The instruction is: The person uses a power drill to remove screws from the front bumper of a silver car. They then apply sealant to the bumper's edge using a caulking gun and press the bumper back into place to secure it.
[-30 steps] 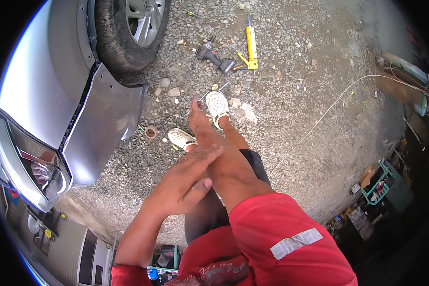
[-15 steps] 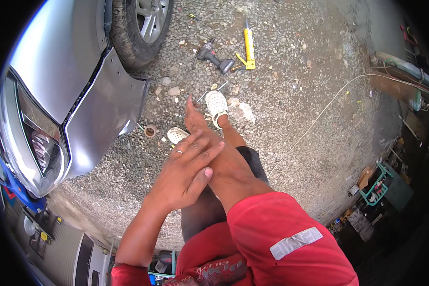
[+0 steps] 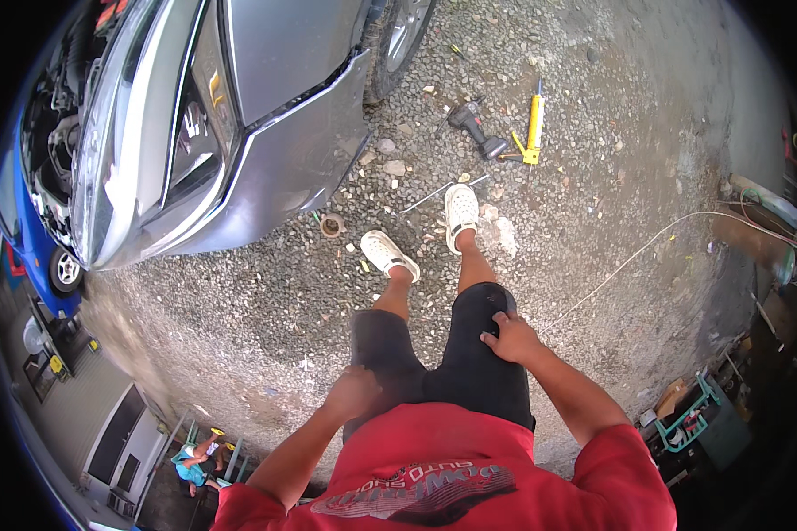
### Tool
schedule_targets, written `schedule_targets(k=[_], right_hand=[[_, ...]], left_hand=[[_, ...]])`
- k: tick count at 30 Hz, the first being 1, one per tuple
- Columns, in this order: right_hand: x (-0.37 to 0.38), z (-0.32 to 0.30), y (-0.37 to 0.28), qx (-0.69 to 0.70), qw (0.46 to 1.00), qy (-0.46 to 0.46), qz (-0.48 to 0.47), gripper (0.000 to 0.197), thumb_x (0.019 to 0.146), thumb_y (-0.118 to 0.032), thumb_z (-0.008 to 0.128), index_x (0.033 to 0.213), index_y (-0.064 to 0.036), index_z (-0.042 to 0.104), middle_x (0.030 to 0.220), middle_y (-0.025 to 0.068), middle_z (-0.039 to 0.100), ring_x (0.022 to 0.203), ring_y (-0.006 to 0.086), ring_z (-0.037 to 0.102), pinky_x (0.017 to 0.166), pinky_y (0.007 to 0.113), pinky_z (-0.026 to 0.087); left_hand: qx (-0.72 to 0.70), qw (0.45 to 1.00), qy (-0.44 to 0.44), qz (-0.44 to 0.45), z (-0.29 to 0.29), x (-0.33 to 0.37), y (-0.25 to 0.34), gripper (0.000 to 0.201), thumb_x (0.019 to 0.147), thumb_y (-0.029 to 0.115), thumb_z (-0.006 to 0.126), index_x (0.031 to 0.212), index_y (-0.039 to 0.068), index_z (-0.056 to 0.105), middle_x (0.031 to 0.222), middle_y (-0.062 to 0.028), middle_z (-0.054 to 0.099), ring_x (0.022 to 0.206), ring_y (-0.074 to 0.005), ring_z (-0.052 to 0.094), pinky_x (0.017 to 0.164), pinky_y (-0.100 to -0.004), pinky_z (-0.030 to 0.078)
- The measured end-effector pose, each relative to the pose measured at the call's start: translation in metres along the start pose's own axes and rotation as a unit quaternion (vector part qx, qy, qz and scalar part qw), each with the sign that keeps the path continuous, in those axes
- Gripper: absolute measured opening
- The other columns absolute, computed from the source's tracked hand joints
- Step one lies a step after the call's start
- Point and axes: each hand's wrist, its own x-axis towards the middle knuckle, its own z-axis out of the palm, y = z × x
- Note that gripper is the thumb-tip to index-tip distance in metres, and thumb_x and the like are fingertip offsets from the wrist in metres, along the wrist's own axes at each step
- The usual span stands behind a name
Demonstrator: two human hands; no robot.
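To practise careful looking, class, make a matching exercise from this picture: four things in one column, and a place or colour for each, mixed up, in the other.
Things:
1. right hand
2. left hand
3. caulking gun
4. car

Descriptions:
A. yellow, lying on the gravel
B. silver, bumper gapping
C. resting on the right thigh
D. closed, at the left thigh

Pairs: 1-C, 2-D, 3-A, 4-B

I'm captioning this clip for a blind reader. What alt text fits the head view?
Looking down, a person in a red shirt and black shorts stands on gravel, left hand and right hand resting empty on the thighs. Ahead sits a silver car; a cordless drill and yellow caulking gun lie beyond the white clogs.
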Motion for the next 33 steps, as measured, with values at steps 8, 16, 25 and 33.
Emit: schedule_targets(k=[8, 16, 25, 33], right_hand=[[-0.107, -0.065, -0.019, 0.186, 0.964, -0.168, -0.092, 0.031, 0.100, -0.031, 0.073, 0.094, -0.0021, 0.067, 0.077, 0.0155, 0.067, 0.076, 0.0309, 0.067, 0.074, 0.047, 0.051], [-0.045, -0.067, 0.006, 0.366, 0.889, -0.251, -0.113, 0.031, 0.103, -0.028, 0.072, 0.082, -0.0081, 0.065, 0.067, -0.0031, 0.054, 0.062, 0.0096, 0.052, 0.059, 0.030, 0.041], [0.179, -0.143, 0.100, 0.736, 0.674, -0.030, 0.053, 0.020, 0.106, -0.027, 0.066, 0.113, -0.0088, 0.065, 0.095, 0.0054, 0.072, 0.080, 0.0172, 0.068, 0.076, 0.033, 0.057], [0.425, -0.099, 0.177, 0.789, 0.598, 0.048, 0.131, 0.055, 0.110, -0.040, 0.057, 0.146, 0.0011, 0.055, 0.141, 0.0212, 0.063, 0.123, 0.0348, 0.064, 0.105, 0.047, 0.054]], left_hand=[[-0.227, 0.963, -0.028, -0.141, -0.077, -0.071, 0.000, 0.038, 0.110, 0.041, 0.057, 0.113, 0.005, 0.067, 0.103, -0.0274, 0.073, 0.100, -0.0476, 0.071, 0.087, -0.0500, 0.055], [-0.190, 0.959, -0.070, -0.196, -0.108, -0.061, 0.026, 0.036, 0.109, 0.040, 0.061, 0.107, 0.005, 0.069, 0.096, -0.0261, 0.074, 0.091, -0.0444, 0.073, 0.080, -0.0486, 0.056], [0.067, 0.807, 0.587, -0.015, -0.306, -0.064, 0.121, 0.042, 0.104, 0.026, 0.066, 0.135, -0.002, 0.058, 0.128, -0.0233, 0.065, 0.120, -0.0408, 0.064, 0.105, -0.0486, 0.049], [0.045, 0.619, 0.741, -0.255, -0.448, -0.134, -0.035, 0.074, 0.113, 0.057, 0.045, 0.164, 0.003, 0.043, 0.165, -0.0192, 0.048, 0.148, -0.0328, 0.051, 0.124, -0.0478, 0.039]])
